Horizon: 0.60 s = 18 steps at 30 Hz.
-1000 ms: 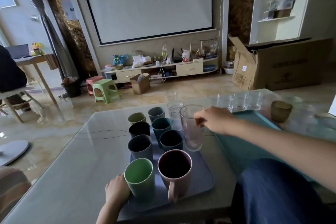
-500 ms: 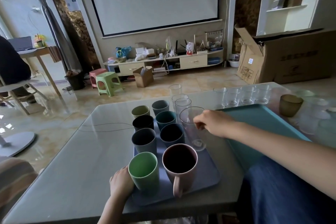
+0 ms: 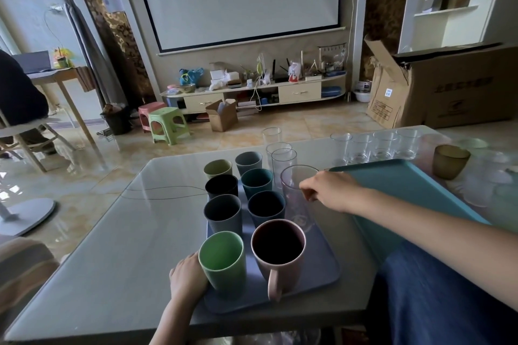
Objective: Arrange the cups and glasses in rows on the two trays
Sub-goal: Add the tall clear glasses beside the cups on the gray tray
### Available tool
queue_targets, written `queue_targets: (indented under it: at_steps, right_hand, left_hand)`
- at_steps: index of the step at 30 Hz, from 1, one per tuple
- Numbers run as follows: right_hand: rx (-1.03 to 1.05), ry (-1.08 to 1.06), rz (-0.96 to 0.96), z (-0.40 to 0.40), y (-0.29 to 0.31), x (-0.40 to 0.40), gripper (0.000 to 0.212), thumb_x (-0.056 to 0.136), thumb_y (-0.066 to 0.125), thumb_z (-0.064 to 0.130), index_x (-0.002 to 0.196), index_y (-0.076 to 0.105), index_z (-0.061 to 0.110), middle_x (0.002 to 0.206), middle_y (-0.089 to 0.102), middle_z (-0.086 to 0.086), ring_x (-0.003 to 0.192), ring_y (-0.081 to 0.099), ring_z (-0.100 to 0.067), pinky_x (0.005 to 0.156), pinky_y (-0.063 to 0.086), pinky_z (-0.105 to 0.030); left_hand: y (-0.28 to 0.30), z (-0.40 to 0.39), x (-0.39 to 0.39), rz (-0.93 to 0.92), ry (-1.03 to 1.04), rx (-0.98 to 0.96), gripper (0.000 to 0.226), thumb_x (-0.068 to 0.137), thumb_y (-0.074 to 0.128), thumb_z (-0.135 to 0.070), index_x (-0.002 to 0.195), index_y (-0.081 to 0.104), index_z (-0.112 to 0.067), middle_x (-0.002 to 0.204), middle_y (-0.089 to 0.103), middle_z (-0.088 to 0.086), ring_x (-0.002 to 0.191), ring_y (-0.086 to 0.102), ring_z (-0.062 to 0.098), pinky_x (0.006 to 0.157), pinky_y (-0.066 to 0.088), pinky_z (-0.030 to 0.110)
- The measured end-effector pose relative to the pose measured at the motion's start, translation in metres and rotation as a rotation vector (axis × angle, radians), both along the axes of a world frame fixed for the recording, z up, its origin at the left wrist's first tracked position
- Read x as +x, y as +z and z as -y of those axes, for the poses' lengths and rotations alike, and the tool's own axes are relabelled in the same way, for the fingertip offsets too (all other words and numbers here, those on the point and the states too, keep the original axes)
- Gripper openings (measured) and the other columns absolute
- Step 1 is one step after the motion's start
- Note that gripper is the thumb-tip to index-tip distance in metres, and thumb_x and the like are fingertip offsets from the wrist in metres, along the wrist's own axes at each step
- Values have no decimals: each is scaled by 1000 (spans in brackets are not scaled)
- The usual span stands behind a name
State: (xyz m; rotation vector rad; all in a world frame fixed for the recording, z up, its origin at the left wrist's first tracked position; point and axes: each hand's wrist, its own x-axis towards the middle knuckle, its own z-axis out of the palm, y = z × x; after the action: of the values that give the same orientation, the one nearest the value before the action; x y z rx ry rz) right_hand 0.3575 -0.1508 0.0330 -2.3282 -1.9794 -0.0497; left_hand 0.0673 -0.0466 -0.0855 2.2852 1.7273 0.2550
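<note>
A purple tray (image 3: 319, 266) on the glass table carries two rows of coloured cups, with a green cup (image 3: 222, 260) and a pink mug (image 3: 279, 252) nearest me. A tall clear glass (image 3: 297, 199) stands at the tray's right side, in line with more clear glasses (image 3: 283, 162) behind it. My right hand (image 3: 333, 190) pinches that tall glass at its rim. My left hand (image 3: 186, 280) rests against the tray's near left edge beside the green cup. A teal tray (image 3: 406, 187) lies to the right.
Several small clear glasses (image 3: 375, 145) line the far edge behind the teal tray, beside an amber cup (image 3: 450, 161). Pale frosted cups (image 3: 493, 176) crowd the far right. My knee in blue cloth (image 3: 437, 294) covers the near right. A large cardboard box (image 3: 448, 87) stands beyond.
The tall glass came down from a lifted position onto the tray's right side, my right hand still on its rim. The camera tilted slightly; my left hand stayed at the tray edge.
</note>
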Motion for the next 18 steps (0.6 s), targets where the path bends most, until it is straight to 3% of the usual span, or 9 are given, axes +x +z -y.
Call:
queue_targets:
  at_steps: [3,7,10,13,17,18]
  right_hand:
    - [1,17,15,-5,-3,-3,24,87,44,5,90,58,24,93,62,2,88,60,-25,69,45,-32]
    - [-55,32,23,-9,-1,-5,13,92,49,18,98,59,24,102,61,-5,96,59,-28,75,45,-34]
    - [-101,49,-9,-8,3,-3,15,91,52,25,105,58,26,110,62,-2,102,59,-26,81,45,-34]
    - [-92,66,-158,-7,10,0,28,87,54,32,115,53,30,116,61,6,105,59,-20,88,50,-38]
    - [105,80,-265,-7,27,15,22,96,45,30,111,54,19,99,64,3,85,64,-17,78,56,-37]
    - [155,66,-287,-10,30,23,20,98,41,27,109,55,16,95,64,2,82,64,-18,76,56,-37]
  left_hand:
    - [-1,-1,0,9,8,-4,8,88,42,-19,84,46,-23,110,65,6,106,57,27,81,38,30]
    - [-2,0,-1,7,2,0,7,88,41,-19,84,45,-24,111,65,5,107,57,27,82,38,31]
    - [-3,2,0,8,10,26,8,87,41,-18,83,45,-24,108,65,5,104,57,26,78,36,30]
    - [-4,2,1,25,17,36,8,87,42,-18,81,44,-22,107,65,5,104,57,26,77,34,29]
    - [-1,-2,-1,51,-28,23,9,83,38,-33,80,43,-27,112,63,5,110,54,26,80,33,30]
    - [-2,-5,-1,50,-31,17,19,79,35,-39,86,48,-27,115,62,4,114,52,26,82,32,31]
